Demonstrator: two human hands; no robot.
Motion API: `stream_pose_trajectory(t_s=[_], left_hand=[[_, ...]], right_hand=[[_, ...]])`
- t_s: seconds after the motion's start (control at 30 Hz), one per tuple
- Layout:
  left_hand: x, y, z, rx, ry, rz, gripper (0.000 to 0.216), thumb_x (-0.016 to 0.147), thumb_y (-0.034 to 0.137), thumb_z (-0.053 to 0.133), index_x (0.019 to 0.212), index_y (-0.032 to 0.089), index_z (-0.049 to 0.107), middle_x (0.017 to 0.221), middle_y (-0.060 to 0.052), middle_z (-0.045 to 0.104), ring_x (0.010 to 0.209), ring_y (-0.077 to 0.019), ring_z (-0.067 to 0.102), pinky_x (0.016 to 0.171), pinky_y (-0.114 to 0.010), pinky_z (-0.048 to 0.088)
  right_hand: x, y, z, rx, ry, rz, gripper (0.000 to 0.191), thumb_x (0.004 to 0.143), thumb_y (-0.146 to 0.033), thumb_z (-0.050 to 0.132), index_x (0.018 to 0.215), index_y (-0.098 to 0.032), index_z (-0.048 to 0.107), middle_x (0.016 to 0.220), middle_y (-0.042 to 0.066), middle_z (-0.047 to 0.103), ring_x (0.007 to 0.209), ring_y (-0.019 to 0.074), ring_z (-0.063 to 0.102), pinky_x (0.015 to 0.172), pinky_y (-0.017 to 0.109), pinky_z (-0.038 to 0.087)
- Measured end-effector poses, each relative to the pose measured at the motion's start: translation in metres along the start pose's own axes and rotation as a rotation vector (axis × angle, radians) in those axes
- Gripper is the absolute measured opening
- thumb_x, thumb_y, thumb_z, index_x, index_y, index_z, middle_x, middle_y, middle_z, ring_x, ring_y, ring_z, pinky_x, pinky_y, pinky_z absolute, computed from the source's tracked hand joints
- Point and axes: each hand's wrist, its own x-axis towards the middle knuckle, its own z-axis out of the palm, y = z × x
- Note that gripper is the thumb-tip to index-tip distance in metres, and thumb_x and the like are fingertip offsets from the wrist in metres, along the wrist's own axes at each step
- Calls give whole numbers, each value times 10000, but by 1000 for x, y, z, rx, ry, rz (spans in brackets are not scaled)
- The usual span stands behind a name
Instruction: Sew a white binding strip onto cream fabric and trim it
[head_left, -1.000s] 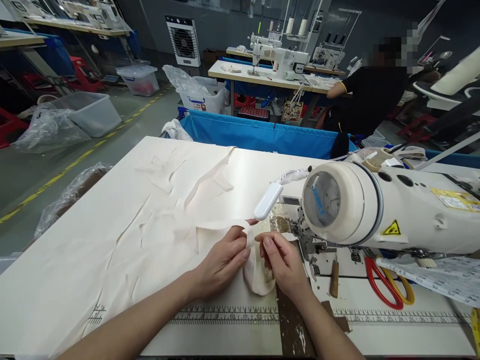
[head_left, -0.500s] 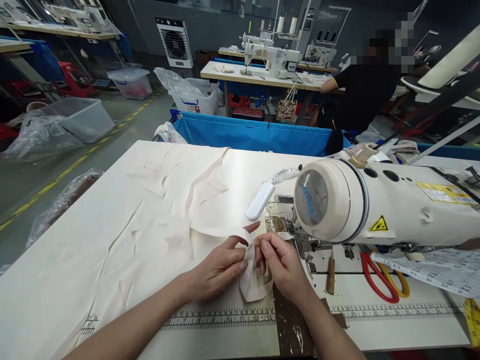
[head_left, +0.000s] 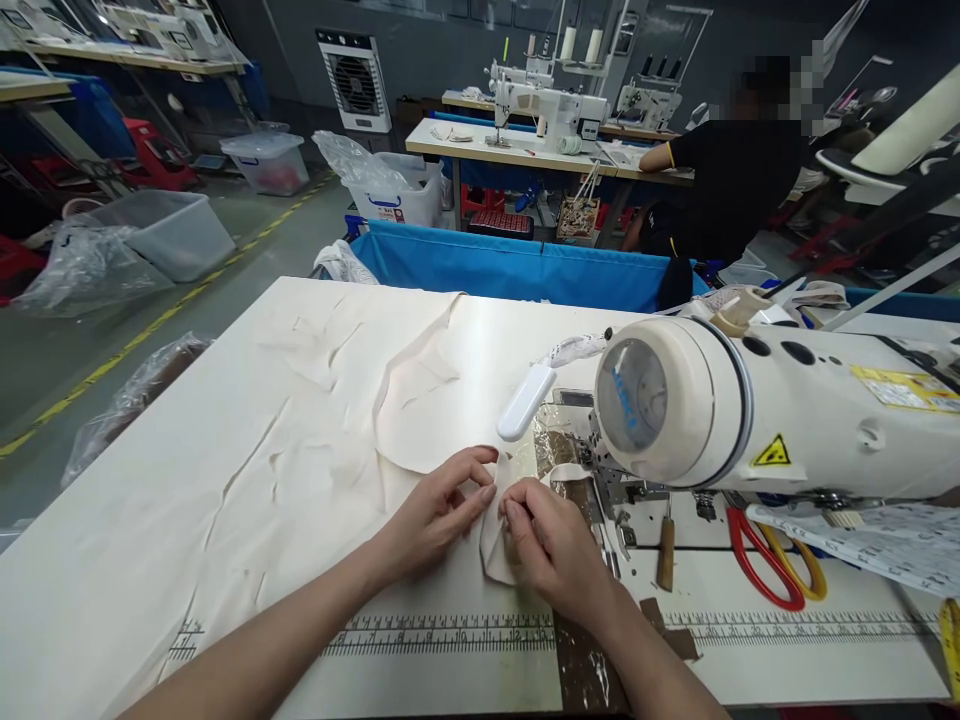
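A pale cream piece of fabric (head_left: 495, 562) hangs folded between my hands, just left of the sewing machine's (head_left: 675, 405) needle area. My left hand (head_left: 442, 505) has its thumb and curled fingers closed at the fabric's upper left edge. Opposite it, my right hand (head_left: 555, 540) pinches the same piece between thumb and fingers; its palm hides part of the cloth. A narrow end of pale fabric (head_left: 570, 472) shows beyond my right hand, by the machine's metal plate. Larger cream fabric pieces (head_left: 315, 440) lie spread and wrinkled to the left.
A white lamp (head_left: 526, 402) hangs above my hands. Right of them lie a wooden-handled tool (head_left: 666, 553) and red and yellow scissors (head_left: 765, 565). A printed ruler (head_left: 450, 634) runs along the front edge. Beyond the blue cloth trough (head_left: 510, 257) sits a person in black (head_left: 735, 180).
My left hand has risen slightly, and its fingers have drawn in on the fabric edge. The fabric loop between my hands looks smaller and more folded. My right hand keeps its pinch.
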Motion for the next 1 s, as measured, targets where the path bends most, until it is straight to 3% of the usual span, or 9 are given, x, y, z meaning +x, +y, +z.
stream_pose_trajectory(t_s=[0.1, 0.2, 0.4, 0.47, 0.57, 0.67, 0.77, 0.9, 1.0], left_hand=[[0, 4, -1, 31, -35, 71, 192, 992, 344, 498, 878, 200, 556, 1077, -97, 542, 1173, -257, 488, 702, -263, 493], [0, 13, -5, 86, -85, 154, 145, 987, 274, 505, 869, 204, 550, 1107, -81, 525, 1174, -238, 495, 904, -333, 473], [1, 20, -7, 76, -239, 218, 120, 988, 248, 502, 890, 206, 555, 1286, -106, 503, 1371, -287, 375, 1090, -432, 377], [1, 18, -7, 49, -243, 195, 129, 993, 299, 504, 932, 205, 566, 1330, -120, 501, 1402, -307, 340, 1084, -443, 389], [2, 13, -8, 1, -144, 92, 190, 1009, 370, 475, 1021, 204, 568, 1316, -124, 532, 1192, -265, 548, 929, -386, 497], [3, 11, -9, 57, -42, 78, 233, 1016, 375, 455, 943, 191, 579, 1292, -121, 553, 1142, -248, 570, 863, -352, 507], [3, 12, -11, 128, -14, 117, 253, 1023, 356, 431, 894, 189, 570, 1284, -124, 569, 1262, -270, 496, 920, -364, 483], [2, 14, -10, 158, -38, 99, 224, 1031, 334, 401, 1018, 196, 576, 1355, -120, 536, 1240, -251, 516, 964, -376, 475], [2, 15, -9, 175, -80, 125, 228, 1028, 333, 404, 1055, 197, 585, 1345, -121, 542, 1214, -254, 527, 972, -394, 479]], right_hand=[[0, 5, -4, 31, 153, 76, 146, 973, -179, 388, 909, -211, 516, 794, 5, 516, 707, 164, 511, 654, 292, 398], [1, 9, -12, 47, 305, 94, 182, 948, -158, 382, 842, -217, 518, 858, 23, 516, 795, 173, 523, 727, 301, 416], [4, 2, -18, 307, 37, 170, 180, 983, -340, 495, 889, -219, 590, 746, -15, 570, 662, 144, 546, 590, 250, 430], [4, 0, -15, 273, 66, 139, 191, 978, -315, 512, 827, -216, 574, 739, -14, 554, 671, 143, 529, 597, 253, 407], [2, 0, -8, 51, 90, 27, 193, 983, -245, 481, 805, -209, 547, 752, 5, 555, 689, 157, 518, 620, 281, 374], [0, 4, -1, -55, 41, -49, 197, 977, -217, 450, 795, -211, 524, 727, 9, 547, 653, 163, 501, 618, 300, 355], [-1, 8, 3, -38, 16, -20, 225, 986, -203, 396, 785, -217, 494, 707, 6, 546, 636, 163, 512, 620, 302, 370], [1, 9, 0, 5, 66, 96, 251, 1022, -225, 342, 823, -218, 496, 702, -4, 567, 612, 148, 537, 600, 283, 404], [3, 5, -3, 86, 46, 151, 167, 994, -305, 462, 885, -215, 550, 720, -16, 586, 607, 138, 555, 550, 252, 423]])
